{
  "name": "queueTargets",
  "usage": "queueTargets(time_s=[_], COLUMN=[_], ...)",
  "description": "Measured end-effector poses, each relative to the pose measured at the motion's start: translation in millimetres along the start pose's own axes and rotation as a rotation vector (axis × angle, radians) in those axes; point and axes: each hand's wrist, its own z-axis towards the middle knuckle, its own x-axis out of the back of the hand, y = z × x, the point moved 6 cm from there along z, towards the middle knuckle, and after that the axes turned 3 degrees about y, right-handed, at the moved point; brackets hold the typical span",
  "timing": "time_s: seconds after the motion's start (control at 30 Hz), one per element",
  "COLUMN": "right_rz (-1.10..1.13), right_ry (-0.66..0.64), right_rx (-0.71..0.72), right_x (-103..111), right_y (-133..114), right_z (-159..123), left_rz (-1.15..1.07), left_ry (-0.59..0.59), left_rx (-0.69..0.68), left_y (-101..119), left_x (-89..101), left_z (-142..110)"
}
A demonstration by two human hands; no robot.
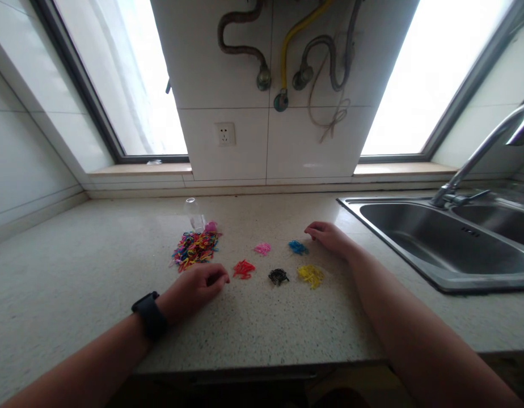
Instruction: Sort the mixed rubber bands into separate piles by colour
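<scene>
While both hands rested on the table [96, 255], I read the left hand [194, 286] as curled low at centre-left of the frame, its fingers [217, 277] pinched narrow just beside the red pile [244, 268]. Whether that grip held a band I could not tell; the fingertips hid it. The right hand [328, 235] lay right of centre, fingers loosely closed and apparently empty, close to the blue pile [298, 247].

The mixed heap [195, 248] sat above the left hand, with a clear bottle [194, 213] lying behind it. Pink pile [262, 248], black pile [278, 276] and yellow pile [311, 275] lay near one another in the middle, each small and loose.

My worry was the spacing. Red and black lay near enough that a sweeping wrist could merge them. The left forearm, with its watch [150, 315], could drag through the heap's edge and scatter bands. The right arm passed just beside yellow; a careless pull back might smear it. The sink [436, 277] stood well apart at right.
</scene>
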Motion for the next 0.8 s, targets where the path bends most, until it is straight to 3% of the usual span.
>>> queueTargets(time_s=[0.2,0.6,0.8], right_rz=[-0.035,-0.066,0.082], right_ry=[-0.011,0.000,0.025], right_rx=[-0.005,0.036,0.044], right_x=[-0.8,-1.9,-4.4], right_y=[0.1,-3.5,-27.6], right_z=[0.3,-1.1,-12.2], left_rz=[0.047,0.101,0.177], left_ry=[-0.071,-0.068,-0.079], left_rx=[-0.085,-0.163,-0.199], left_y=[9.4,16.6,23.3], left_x=[-1.1,-1.2,-1.3], left_z=[1.2,-0.2,-2.1])
